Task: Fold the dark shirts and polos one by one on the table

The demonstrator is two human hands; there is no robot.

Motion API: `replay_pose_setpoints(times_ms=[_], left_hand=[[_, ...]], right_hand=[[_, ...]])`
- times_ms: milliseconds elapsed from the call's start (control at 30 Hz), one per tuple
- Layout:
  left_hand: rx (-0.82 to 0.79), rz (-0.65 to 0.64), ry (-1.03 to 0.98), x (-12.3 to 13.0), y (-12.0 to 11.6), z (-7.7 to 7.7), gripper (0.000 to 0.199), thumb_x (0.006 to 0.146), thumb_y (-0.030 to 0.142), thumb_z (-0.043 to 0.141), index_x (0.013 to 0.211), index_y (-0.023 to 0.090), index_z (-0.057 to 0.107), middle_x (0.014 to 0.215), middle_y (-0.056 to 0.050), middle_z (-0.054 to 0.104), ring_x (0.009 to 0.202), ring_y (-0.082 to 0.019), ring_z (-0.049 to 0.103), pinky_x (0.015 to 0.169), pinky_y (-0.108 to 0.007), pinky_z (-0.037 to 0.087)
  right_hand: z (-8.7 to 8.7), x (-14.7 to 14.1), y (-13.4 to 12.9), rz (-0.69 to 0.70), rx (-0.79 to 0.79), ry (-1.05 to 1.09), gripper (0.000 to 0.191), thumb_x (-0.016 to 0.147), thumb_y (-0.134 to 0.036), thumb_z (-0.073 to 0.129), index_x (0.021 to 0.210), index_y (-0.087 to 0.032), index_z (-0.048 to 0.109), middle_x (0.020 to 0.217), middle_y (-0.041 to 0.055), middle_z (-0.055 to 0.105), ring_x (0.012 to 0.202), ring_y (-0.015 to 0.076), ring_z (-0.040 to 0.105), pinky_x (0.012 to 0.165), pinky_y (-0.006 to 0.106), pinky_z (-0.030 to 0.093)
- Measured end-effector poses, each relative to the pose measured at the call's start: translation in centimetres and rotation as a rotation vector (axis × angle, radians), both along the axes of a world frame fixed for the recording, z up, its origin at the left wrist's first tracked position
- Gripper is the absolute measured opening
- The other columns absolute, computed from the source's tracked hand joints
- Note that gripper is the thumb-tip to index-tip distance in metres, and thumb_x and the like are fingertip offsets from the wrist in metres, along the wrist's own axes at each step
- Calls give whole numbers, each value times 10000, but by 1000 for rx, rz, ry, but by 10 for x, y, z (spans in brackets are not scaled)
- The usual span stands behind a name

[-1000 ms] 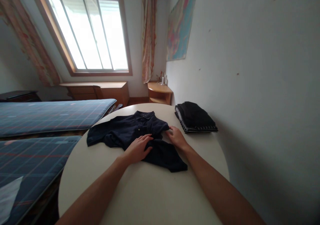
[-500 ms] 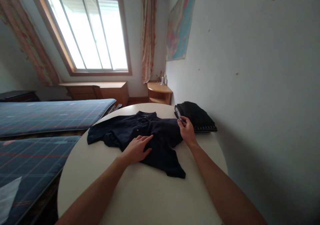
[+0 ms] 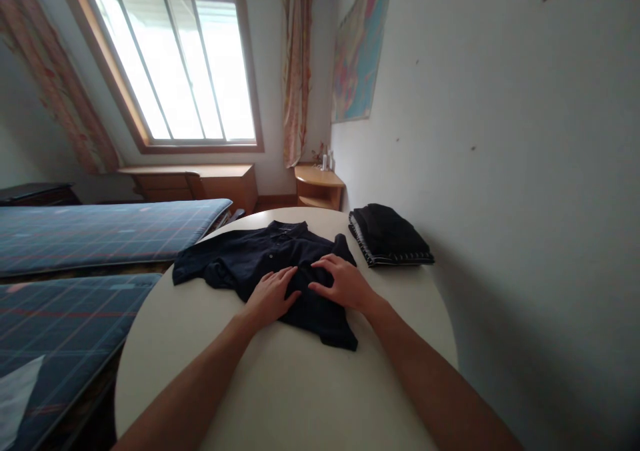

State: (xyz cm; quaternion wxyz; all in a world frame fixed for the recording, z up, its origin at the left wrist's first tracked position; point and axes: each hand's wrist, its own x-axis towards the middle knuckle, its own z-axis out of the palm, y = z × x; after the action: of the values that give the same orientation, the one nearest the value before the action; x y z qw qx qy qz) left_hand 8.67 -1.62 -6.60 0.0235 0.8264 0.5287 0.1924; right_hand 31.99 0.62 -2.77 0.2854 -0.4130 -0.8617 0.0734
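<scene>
The bare left hand (image 3: 269, 299) lies palm down on the near edge of the navy cloth polo shirt (image 3: 250, 251), fingers slightly parted. The bare right hand (image 3: 346, 284), fingers loosely curved and thumb spread apart, is over the shirt's right side. The bare left forearm (image 3: 200, 377) and bare right forearm (image 3: 425, 371) slant inward toward the shirt.

I see a bright window (image 3: 175, 64) at upper left, patterned curtains (image 3: 297, 71) either side, a desk (image 3: 227, 183) below. A map (image 3: 361, 61) hangs upper centre on the pale wall (image 3: 500, 204) filling my right. Plaid mattresses (image 3: 100, 231) lie at left; a corner shelf (image 3: 320, 175) stands mid-frame.
</scene>
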Motion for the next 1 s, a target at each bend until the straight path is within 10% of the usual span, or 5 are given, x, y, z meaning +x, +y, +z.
replay_pose_setpoints(times_ms=[200,367,533,800,1000], left_hand=[[54,70,-1,-3,2,10,455,951,395,485,1368,216,517,1396,-100,571,1247,-263,558,1084,-433,392],[63,513,155,-14,-3,31,338,920,343,436,1118,170,649,1139,-157,646,1084,-324,614,864,-429,510],[-198,780,209,-45,0,41,421,898,371,415,1177,123,609,1147,-228,621,1000,-390,661,762,-455,518],[-194,796,148,-82,10,31,366,893,215,432,1212,111,579,1156,-214,636,1070,-374,642,826,-427,510],[3,733,-193,-100,22,22,412,771,14,452,1117,162,618,1029,-114,701,988,-271,670,847,-335,505]], right_hand=[[-30,-2,13,-115,-98,-218,442,925,-450,563,1318,-257,624,1444,111,531,1297,318,493,1089,501,354],[-31,11,26,-329,-89,-233,513,927,-452,555,1378,-208,568,1555,153,374,1379,370,388,1089,535,335],[-11,16,14,-509,-109,-267,613,856,-556,594,1318,-153,565,1227,230,631,1094,378,618,908,499,456],[-6,22,6,-439,-252,-326,496,818,-262,601,1306,-191,552,958,170,733,884,333,703,756,400,476],[-11,29,27,-411,-127,196,362,888,-276,485,1234,-228,579,804,50,697,729,226,673,741,337,484]])
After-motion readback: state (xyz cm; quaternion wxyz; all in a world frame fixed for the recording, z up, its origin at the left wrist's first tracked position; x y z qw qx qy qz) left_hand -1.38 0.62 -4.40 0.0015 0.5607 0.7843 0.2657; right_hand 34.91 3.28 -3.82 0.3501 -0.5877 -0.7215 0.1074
